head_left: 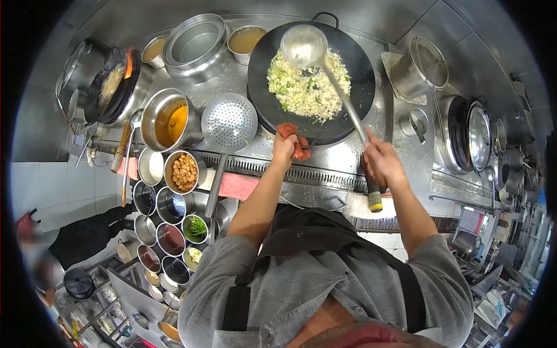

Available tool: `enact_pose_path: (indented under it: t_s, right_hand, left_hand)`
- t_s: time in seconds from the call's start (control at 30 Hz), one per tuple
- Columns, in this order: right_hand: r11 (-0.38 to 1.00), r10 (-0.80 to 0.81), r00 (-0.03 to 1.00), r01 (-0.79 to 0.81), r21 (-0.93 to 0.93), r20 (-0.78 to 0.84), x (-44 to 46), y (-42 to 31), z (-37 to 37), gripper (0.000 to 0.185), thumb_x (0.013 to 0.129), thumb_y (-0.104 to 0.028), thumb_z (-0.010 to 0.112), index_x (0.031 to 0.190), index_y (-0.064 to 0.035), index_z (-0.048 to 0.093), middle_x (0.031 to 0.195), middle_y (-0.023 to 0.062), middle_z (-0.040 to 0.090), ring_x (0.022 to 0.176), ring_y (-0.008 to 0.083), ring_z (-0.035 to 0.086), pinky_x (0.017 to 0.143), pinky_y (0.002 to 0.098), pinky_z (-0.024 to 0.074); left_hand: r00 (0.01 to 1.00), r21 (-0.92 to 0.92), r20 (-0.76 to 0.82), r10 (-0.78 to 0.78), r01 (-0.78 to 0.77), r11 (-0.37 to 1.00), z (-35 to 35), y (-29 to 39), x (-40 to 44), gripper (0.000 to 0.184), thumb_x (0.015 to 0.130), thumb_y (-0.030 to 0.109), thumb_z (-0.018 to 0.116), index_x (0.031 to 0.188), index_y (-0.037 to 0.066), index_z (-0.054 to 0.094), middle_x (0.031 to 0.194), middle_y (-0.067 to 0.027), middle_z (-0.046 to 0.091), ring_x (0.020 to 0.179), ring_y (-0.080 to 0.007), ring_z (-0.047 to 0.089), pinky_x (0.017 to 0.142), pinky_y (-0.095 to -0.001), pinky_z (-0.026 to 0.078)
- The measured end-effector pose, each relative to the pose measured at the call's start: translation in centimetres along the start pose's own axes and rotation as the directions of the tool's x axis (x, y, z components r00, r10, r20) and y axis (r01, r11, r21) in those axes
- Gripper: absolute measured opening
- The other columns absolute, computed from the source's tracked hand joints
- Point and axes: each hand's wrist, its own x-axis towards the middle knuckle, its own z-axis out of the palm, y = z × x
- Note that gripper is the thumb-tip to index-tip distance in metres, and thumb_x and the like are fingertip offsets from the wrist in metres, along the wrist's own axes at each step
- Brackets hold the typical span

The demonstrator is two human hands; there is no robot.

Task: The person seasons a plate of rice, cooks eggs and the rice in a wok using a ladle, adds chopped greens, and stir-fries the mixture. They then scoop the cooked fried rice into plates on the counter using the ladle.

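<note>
A black wok (361,95) sits on the steel range in front of me. Chopped rice-like food with green bits (299,95) spreads across its middle. My left hand (284,149) is closed around a red cloth (301,152) at the wok's near rim, by its loop handle, most of which is hidden. My right hand (384,161) grips the long handle of a ladle (304,46). The ladle's bowl is held over the far part of the food, blurred. Below my right hand a dark grip with a yellow end (375,203) sticks out.
Left of the wok are a perforated skimmer (230,122), a pot of oil (169,123), a bowl of nuts (183,172) and several ingredient tins. Flame shows at another wok (129,65) far left. A strainer pot (420,66) stands right. A person (43,255) is at lower left.
</note>
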Motion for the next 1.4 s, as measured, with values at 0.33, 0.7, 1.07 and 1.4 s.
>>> enact_pose_path:
  t_s: [0.33, 0.7, 1.07, 1.4]
  right_hand:
    - [0.962, -0.144, 0.967, 0.087, -0.259, -0.212, -1.5, 3.6, -1.7, 0.048, 0.093, -0.022, 0.052, 0.140, -0.0140, 0.044, 0.075, 0.0215, 0.058, 0.060, 0.0312, 0.058, 0.060, 0.0411, 0.0478]
    - [0.970, -0.079, 0.982, 0.036, -0.240, -0.172, 4.4, 1.4, 0.6, 0.047, 0.094, -0.025, 0.051, 0.139, -0.0140, 0.046, 0.070, 0.0176, 0.059, 0.055, 0.0241, 0.060, 0.059, 0.0398, 0.0486]
    - [0.943, -0.103, 0.993, 0.081, -0.322, -0.055, 4.2, 2.2, 2.1, 0.048, 0.095, -0.028, 0.051, 0.139, -0.0098, 0.045, 0.077, 0.0199, 0.063, 0.062, 0.0312, 0.062, 0.064, 0.0398, 0.0511]
    - [0.538, -0.586, 0.799, 0.259, -0.802, -0.135, 5.7, 6.3, 2.8, 0.063, 0.079, -0.006, 0.054, 0.140, -0.0107, 0.042, 0.096, 0.0242, 0.063, 0.083, 0.0406, 0.064, 0.078, 0.0471, 0.0519]
  left_hand:
    - [1.000, 0.044, -0.003, -0.008, 0.008, 0.999, 0.7, 1.0, -1.1, 0.044, 0.075, -0.007, 0.039, 0.116, 0.008, 0.039, 0.081, -0.0212, 0.058, 0.043, -0.0255, 0.053, 0.044, -0.0486, 0.057]
    - [1.000, 0.088, 0.007, 0.012, -0.013, 0.996, 0.7, 0.9, -0.5, 0.045, 0.074, -0.005, 0.040, 0.117, 0.006, 0.040, 0.084, -0.0197, 0.058, 0.058, -0.0271, 0.060, 0.044, -0.0478, 0.057]
    - [1.000, 0.110, 0.011, 0.010, -0.011, 0.994, 0.4, 0.4, -0.7, 0.048, 0.073, -0.004, 0.043, 0.121, 0.003, 0.039, 0.087, -0.0232, 0.058, 0.050, -0.0329, 0.059, 0.049, -0.0509, 0.058]
    - [1.000, 0.152, 0.002, -0.016, 0.015, 0.988, 0.2, 1.3, -0.7, 0.046, 0.075, -0.003, 0.041, 0.121, 0.004, 0.041, 0.087, -0.0220, 0.058, 0.054, -0.0315, 0.060, 0.047, -0.0490, 0.057]
